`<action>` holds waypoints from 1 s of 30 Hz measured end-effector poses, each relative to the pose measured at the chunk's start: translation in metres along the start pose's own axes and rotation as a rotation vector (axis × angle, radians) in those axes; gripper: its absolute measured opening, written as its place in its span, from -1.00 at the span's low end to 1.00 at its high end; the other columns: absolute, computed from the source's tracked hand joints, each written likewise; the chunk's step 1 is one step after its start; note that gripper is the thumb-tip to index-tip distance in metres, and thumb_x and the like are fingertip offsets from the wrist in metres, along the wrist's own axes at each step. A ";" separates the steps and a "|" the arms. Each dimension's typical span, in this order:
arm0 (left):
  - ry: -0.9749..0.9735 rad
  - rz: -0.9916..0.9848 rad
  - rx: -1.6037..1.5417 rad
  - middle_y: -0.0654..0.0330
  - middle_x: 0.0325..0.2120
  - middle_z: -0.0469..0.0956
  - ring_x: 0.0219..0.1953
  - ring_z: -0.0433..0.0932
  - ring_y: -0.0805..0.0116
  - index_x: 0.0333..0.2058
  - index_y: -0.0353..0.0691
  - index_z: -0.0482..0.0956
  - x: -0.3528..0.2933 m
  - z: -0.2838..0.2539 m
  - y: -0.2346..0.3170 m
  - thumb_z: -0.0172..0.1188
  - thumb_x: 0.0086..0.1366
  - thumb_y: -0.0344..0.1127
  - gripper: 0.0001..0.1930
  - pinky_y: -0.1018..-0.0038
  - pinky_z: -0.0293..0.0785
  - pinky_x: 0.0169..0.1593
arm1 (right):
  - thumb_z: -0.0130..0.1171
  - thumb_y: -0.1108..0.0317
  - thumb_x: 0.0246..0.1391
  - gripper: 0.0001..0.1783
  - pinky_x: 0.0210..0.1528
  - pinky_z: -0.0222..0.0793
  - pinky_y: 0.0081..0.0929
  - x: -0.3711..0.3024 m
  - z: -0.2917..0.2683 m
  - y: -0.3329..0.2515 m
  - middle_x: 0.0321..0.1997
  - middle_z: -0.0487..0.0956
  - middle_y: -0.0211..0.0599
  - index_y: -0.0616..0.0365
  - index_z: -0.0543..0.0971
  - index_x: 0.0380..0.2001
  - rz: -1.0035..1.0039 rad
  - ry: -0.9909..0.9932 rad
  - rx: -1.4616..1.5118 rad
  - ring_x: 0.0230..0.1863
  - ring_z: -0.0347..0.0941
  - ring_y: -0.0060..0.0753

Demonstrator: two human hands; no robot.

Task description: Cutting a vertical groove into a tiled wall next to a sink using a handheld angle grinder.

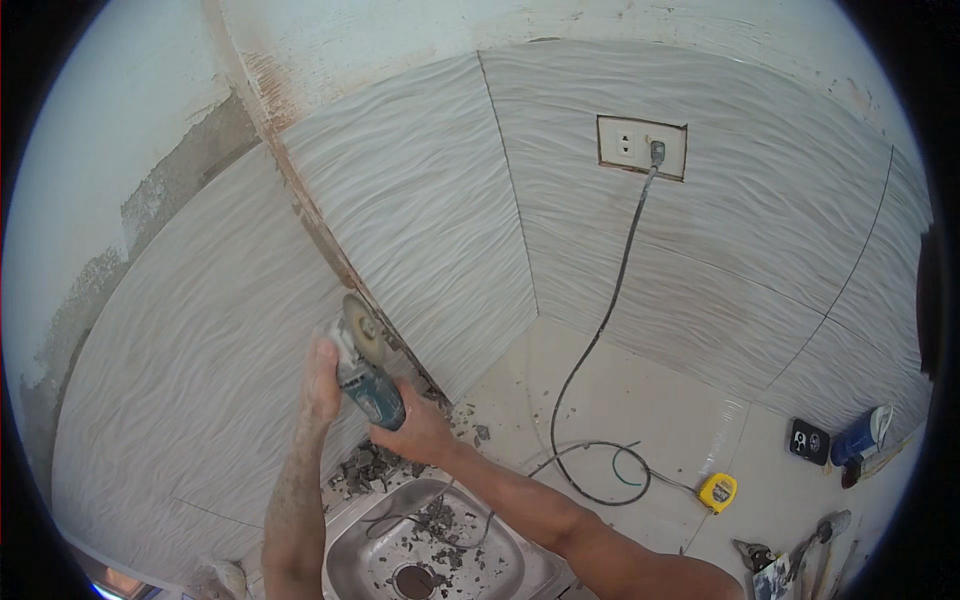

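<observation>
A teal angle grinder with a round disc is held up against the tiled wall, left of the corner. My left hand is closed around its front end near the disc. My right hand wraps the rear of its body. Beside the disc, a narrow vertical groove runs down the wall between wavy-patterned tiles. Below my hands lies a heap of dark broken chips, with more chips scattered in a steel sink.
A black cord hangs from a wall outlet and coils on the pale counter. To the right are a yellow tape measure, a black phone, a blue can and several hand tools.
</observation>
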State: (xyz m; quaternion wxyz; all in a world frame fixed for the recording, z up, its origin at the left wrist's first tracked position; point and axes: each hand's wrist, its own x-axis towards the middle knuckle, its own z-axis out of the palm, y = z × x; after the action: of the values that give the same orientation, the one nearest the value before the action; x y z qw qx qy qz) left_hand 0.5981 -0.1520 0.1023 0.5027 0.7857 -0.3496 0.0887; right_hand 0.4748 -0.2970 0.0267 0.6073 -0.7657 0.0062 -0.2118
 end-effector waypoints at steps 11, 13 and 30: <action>0.297 -0.397 -0.868 0.15 0.08 0.50 0.16 0.48 0.27 0.29 -0.28 0.31 -0.227 0.035 0.065 0.32 0.36 -0.07 -0.34 0.23 0.37 0.28 | 0.42 0.09 -0.14 -0.07 0.05 0.50 -0.06 -0.078 -0.004 -0.042 -0.06 0.63 0.22 0.21 0.30 0.28 -0.082 -0.596 0.064 0.01 0.62 0.22; 0.394 -0.367 -0.934 0.14 0.08 0.50 0.16 0.48 0.28 0.28 -0.29 0.32 -0.247 0.041 0.073 0.34 0.33 -0.10 -0.34 0.24 0.38 0.28 | 0.42 0.12 -0.15 -0.07 0.06 0.49 -0.07 -0.086 -0.003 -0.061 -0.04 0.63 0.24 0.23 0.29 0.28 -0.089 -0.703 0.015 0.02 0.61 0.21; 0.973 -0.158 -0.449 0.19 -0.07 0.55 -0.14 0.51 0.39 0.10 -0.30 0.44 -0.315 0.040 -0.041 0.10 0.53 -0.18 -0.66 0.38 0.51 0.00 | 0.43 0.11 0.03 -0.18 0.23 0.35 -0.04 -0.213 0.030 -0.220 0.12 0.44 0.18 0.38 0.33 0.22 -0.344 -0.102 0.111 0.15 0.41 0.18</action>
State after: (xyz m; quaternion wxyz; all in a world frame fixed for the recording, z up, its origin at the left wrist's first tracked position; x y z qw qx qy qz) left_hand 0.3825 -0.0306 -0.1011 0.7670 0.5511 -0.0268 0.3276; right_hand 0.2362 -0.1551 0.1592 0.6029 -0.7307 -0.1672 -0.2732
